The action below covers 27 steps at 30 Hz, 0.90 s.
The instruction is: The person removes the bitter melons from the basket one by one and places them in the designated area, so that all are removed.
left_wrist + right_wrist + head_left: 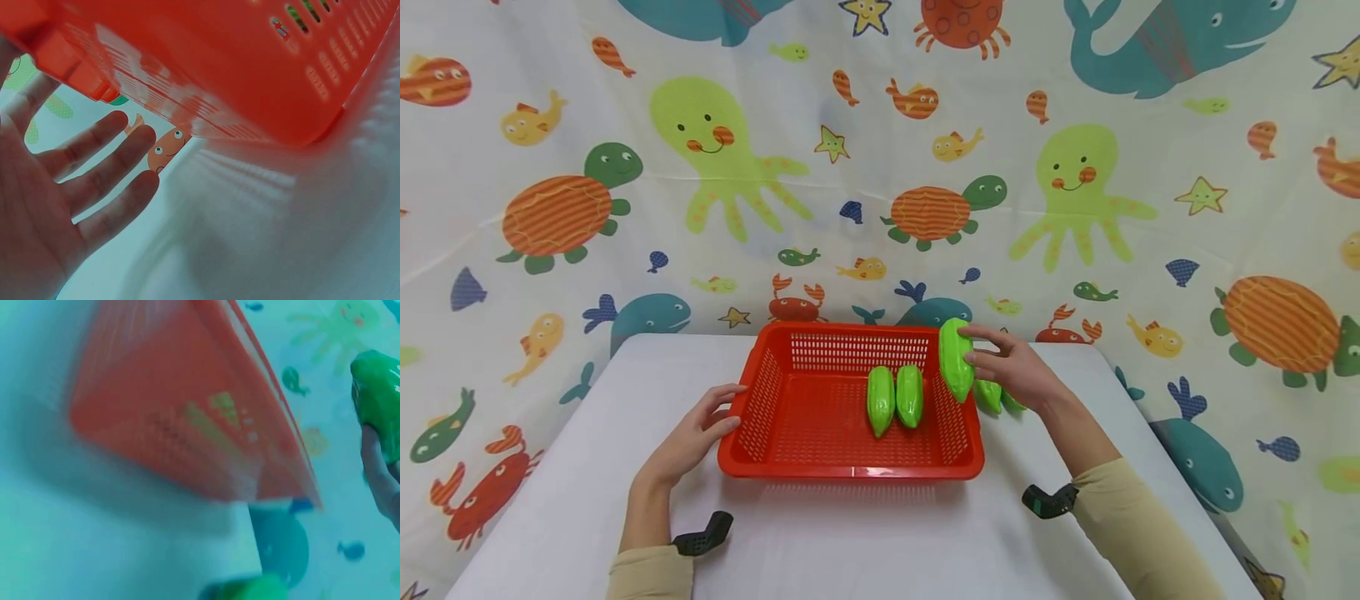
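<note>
A bright green, long toy fruit with pointed ends (pixel 955 360) is pinched in my right hand (pixel 1018 372), over the right rim of a red plastic basket (pixel 852 472). The right wrist view also shows this green fruit (pixel 378 394) in the fingers. Inside the basket, on its right half, two similar green fruits (pixel 880 400) (pixel 910 396) lie side by side. At the left rim, my left hand (pixel 688 437) touches the basket with fingers spread and fairly straight. The left wrist view shows the left hand's palm (pixel 37 219) beside the basket's outer wall (pixel 206 69).
More green fruits (pixel 988 396) lie on the white table (pixel 842 542) just right of the basket, partly hidden behind my right hand. A cloth printed with sea animals (pixel 865 150) hangs behind the table and shows along both sides.
</note>
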Tool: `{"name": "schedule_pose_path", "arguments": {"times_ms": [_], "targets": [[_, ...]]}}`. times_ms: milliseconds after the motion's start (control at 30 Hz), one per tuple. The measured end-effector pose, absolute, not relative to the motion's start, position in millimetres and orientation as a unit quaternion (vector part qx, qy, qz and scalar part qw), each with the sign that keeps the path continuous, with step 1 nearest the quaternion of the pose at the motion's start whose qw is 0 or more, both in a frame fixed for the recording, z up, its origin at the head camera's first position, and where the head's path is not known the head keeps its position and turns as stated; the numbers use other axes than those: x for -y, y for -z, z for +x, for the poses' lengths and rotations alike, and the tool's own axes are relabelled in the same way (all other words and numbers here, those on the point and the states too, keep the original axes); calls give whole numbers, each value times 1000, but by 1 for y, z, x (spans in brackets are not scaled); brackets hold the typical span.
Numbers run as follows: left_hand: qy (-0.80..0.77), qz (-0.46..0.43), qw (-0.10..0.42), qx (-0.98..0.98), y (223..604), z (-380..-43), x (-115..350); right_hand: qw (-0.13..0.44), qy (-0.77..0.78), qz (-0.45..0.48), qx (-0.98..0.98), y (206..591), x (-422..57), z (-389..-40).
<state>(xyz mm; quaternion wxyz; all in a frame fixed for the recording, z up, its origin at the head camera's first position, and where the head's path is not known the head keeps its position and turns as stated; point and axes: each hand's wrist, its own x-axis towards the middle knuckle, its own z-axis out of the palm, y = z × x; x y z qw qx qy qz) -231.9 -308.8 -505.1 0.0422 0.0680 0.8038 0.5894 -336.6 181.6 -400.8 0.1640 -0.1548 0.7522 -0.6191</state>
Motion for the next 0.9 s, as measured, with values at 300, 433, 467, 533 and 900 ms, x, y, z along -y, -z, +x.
{"name": "schedule_pose_path", "arguments": {"times_ms": [300,433,467,533,900], "targets": [[-584,64,43,-808,508,-233,310,151,598,-143,-774,423,-246,-341],[-584,67,43,-808,506,-233,309,144,586,-143,-784,440,-271,-345],[-585,67,43,-807,506,-232,309,143,585,-144,-785,444,-276,-346],[-586,68,43,-806,505,-232,309,141,586,-145,-785,451,-286,-347],[-586,70,45,-806,507,-236,310,129,596,-101,-786,470,-316,-354]]}}
